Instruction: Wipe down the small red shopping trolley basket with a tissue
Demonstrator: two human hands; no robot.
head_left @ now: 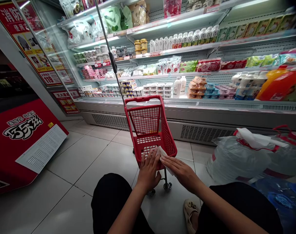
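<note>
A small red plastic shopping cart (167, 136) with lattice walls stands on the floor between my knees. My left hand (149, 170) rests on its near rim, fingers stretched forward and thumb held apart. Beside it, my right hand (182, 169) presses a white wipe (161, 151) against the rim's near right part. The wipe shows past my fingertips and below the fingers; the rest is hidden under the hand. The cart's basket shows its red grid floor, and dark wheels (167, 186) are visible underneath.
A refrigerated display shelf (199, 113) stocked with dairy and drinks runs behind the cart. A red freezer (23, 139) stands at left. Bagged water jugs (238, 159) and a blue jug (282, 200) sit at right. A thin dark pole (112, 61) rises behind the cart's left side.
</note>
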